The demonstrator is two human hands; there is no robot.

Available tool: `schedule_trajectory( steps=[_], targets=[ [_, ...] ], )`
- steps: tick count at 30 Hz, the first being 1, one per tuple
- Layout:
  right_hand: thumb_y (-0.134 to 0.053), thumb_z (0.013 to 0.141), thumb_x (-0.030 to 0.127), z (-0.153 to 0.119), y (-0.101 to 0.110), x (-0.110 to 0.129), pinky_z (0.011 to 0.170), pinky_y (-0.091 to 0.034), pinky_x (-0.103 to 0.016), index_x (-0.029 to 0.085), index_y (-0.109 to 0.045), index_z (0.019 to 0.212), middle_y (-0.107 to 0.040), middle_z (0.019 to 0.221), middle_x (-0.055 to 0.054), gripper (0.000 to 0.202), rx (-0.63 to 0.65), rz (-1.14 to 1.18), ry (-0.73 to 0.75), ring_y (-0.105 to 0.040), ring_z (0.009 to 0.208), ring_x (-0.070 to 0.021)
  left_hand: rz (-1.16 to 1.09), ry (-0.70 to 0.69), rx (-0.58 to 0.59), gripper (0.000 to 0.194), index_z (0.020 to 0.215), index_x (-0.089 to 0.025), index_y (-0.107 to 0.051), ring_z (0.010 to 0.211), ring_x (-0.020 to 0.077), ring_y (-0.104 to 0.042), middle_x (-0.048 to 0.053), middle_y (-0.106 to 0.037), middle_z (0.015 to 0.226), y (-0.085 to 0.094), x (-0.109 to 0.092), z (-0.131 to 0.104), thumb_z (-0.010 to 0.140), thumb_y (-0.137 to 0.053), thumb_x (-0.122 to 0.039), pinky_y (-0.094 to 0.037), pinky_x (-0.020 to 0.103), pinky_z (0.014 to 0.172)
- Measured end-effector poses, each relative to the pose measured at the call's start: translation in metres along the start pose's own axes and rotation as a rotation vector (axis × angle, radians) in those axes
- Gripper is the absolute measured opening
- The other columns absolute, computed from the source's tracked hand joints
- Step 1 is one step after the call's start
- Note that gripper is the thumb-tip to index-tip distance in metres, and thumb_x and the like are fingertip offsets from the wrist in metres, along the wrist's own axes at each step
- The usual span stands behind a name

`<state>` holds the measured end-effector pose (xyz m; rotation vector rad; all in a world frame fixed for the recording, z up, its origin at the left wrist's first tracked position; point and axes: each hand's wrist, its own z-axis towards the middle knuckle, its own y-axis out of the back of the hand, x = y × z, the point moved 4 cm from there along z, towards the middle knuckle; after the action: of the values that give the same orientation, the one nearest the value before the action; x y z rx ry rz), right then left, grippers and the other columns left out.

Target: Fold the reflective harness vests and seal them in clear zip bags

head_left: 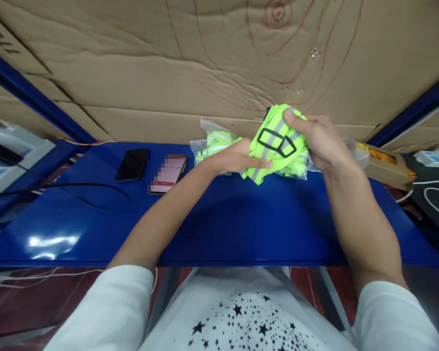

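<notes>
A folded neon yellow-green garment (269, 124) with grey stripes and black-outlined shapes is held above the blue table, tilted. My left hand (237, 157) grips its lower left side, fingers across the front. My right hand (316, 134) holds the upper right corner, thumb on the front and the other fingers hidden behind. Behind my left hand, a clear plastic bag with similar yellow-green cloth (219, 139) lies on the table. More bagged cloth (294, 168) shows below the held garment.
The blue table (241, 224) carries a black phone (132, 165) and a lit phone (168, 174) at the left. A black cable (76, 185) loops over its left part. Cardboard (139, 73) stands behind, and a cardboard box (386, 165) sits at the right.
</notes>
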<state>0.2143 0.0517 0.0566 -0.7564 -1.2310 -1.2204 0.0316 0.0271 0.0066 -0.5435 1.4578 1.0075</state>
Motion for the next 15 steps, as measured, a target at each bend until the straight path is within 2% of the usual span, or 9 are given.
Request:
schedule_trajectory(
  steps=[4, 8, 10, 13, 15],
  targets=[
    [-0.078, 0.083, 0.065, -0.001, -0.01, 0.0, 0.095, -0.063, -0.049, 0.023, -0.075, 0.094, -0.079, 0.093, -0.009, 0.043, 0.136, 0.164, -0.105, -0.074, 0.107, -0.032, 0.016, -0.047, -0.034, 0.052, 0.117, -0.015, -0.073, 0.106, 0.0295, -0.075, 0.011, -0.078, 0.114, -0.005, -0.007, 0.002, 0.076, -0.089, -0.043, -0.061, 0.042, 0.094],
    [-0.072, 0.084, 0.069, -0.001, -0.017, -0.004, 0.097, -0.062, -0.048, 0.024, -0.072, 0.094, -0.078, 0.094, -0.007, 0.045, 0.204, 0.213, -0.189, -0.073, 0.11, -0.031, 0.079, -0.116, -0.052, 0.059, 0.128, -0.015, -0.068, 0.113, 0.0291, -0.072, 0.012, -0.076, 0.124, -0.006, -0.011, 0.001, 0.078, -0.087, -0.04, -0.059, 0.042, 0.097],
    [-0.076, 0.084, 0.065, 0.0, -0.014, -0.003, 0.093, -0.062, -0.044, 0.026, -0.069, 0.093, -0.076, 0.094, -0.004, 0.041, 0.122, 0.142, -0.125, -0.073, 0.105, -0.0279, 0.081, -0.149, -0.062, 0.059, 0.129, -0.014, -0.068, 0.116, 0.0287, -0.071, 0.012, -0.076, 0.126, -0.005, -0.01, 0.003, 0.078, -0.086, -0.038, -0.058, 0.042, 0.099],
    [-0.079, 0.085, 0.058, -0.002, -0.007, 0.005, 0.09, -0.059, -0.037, 0.027, -0.067, 0.095, -0.074, 0.097, 0.0, 0.035, -0.033, -0.088, 0.081, -0.071, 0.1, -0.0212, 0.024, -0.167, -0.066, 0.054, 0.123, -0.013, -0.071, 0.115, 0.0276, -0.071, 0.013, -0.076, 0.124, -0.003, -0.002, 0.009, 0.077, -0.086, -0.037, -0.057, 0.042, 0.102],
    [-0.078, 0.086, 0.056, -0.003, -0.005, 0.011, 0.091, -0.056, -0.034, 0.026, -0.068, 0.098, -0.073, 0.1, 0.0, 0.034, -0.088, -0.232, 0.22, -0.069, 0.098, -0.0182, -0.006, -0.153, -0.059, 0.054, 0.121, -0.014, -0.072, 0.113, 0.0267, -0.072, 0.011, -0.077, 0.122, -0.003, 0.002, 0.01, 0.076, -0.088, -0.038, -0.057, 0.041, 0.101]
  ],
)
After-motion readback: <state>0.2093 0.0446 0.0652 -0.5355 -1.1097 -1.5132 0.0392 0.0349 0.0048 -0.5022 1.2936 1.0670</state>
